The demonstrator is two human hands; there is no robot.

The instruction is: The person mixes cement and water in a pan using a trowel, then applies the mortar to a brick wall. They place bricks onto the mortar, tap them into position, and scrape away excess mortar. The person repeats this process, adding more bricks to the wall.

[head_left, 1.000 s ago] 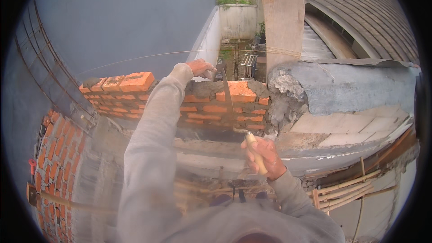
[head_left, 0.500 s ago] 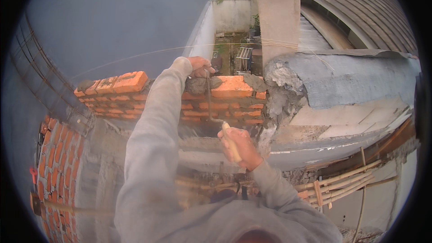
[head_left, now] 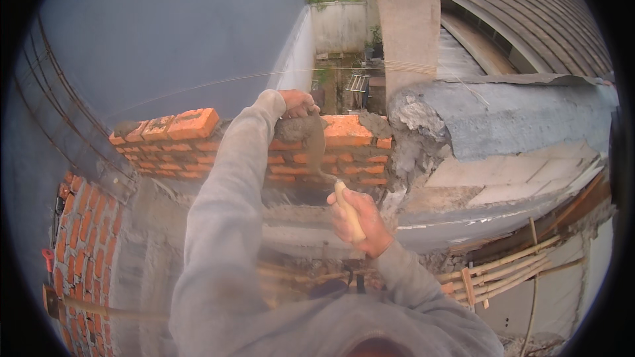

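Note:
My right hand point(head_left: 360, 221) grips the pale wooden handle of a trowel point(head_left: 316, 149). Its mortar-coated blade points away from me, its face against the near side of a low brick wall point(head_left: 284, 169). My left hand point(head_left: 299, 104) reaches to the top of that wall, fingers bent at the far edge of a lump of grey mortar point(head_left: 292, 129). What those fingers hold, if anything, is hidden. Just right of the blade an orange brick point(head_left: 348, 130) lies in the top course, with more mortar point(head_left: 374, 122) at its right end. Several bricks point(head_left: 187, 123) top the wall's left part.
A thin string point(head_left: 218, 81) stretches across beyond the wall. Steel bars point(head_left: 56, 99) stand at the left, above another brick surface point(head_left: 86, 251). Broken concrete point(head_left: 420, 125) and a grey sheet point(head_left: 522, 116) adjoin on the right. Bamboo poles point(head_left: 506, 274) lie lower right. Beyond, a yard point(head_left: 334, 86) drops below.
The trowel blade has turned from edge-on to showing its broad face. My right hand has shifted slightly right and toward me; my left hand stays almost in place.

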